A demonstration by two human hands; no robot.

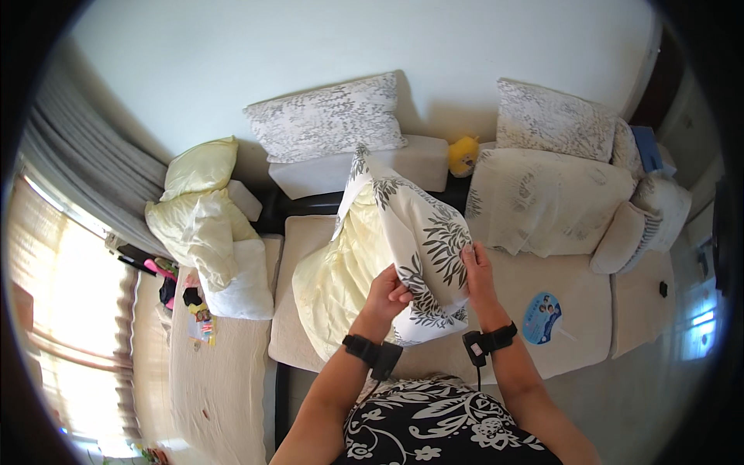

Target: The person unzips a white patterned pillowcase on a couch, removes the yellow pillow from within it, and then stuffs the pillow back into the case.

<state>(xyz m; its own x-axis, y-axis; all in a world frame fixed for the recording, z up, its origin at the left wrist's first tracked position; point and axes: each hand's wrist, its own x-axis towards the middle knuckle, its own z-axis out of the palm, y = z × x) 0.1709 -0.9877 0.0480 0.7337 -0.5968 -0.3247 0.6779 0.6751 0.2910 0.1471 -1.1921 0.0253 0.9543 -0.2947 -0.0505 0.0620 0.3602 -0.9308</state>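
Observation:
In front of me I hold up a white fabric cover (430, 232) with a dark grey leaf print. My left hand (385, 295) pinches its near left edge, fingers curled. On its right edge, my right hand (479, 273) grips with the thumb on top. The cloth bulges between the two hands and rises to a pointed corner at the far end. A pale yellow quilted or satiny piece (343, 273) lies behind and left of the cover, partly hidden by it; whether it is inside cannot be told. Both rest above a beige sofa seat (558, 285).
A blue hand fan (542, 318) lies right of my hands. Patterned pillows (331, 119) lean at the back, beside a yellow plush toy (463, 157). Leaf-print cloth (552, 200) and cushions (619, 238) sit right. Left are yellow bedding (203, 232), a white pillow (241, 285) and small items (200, 317).

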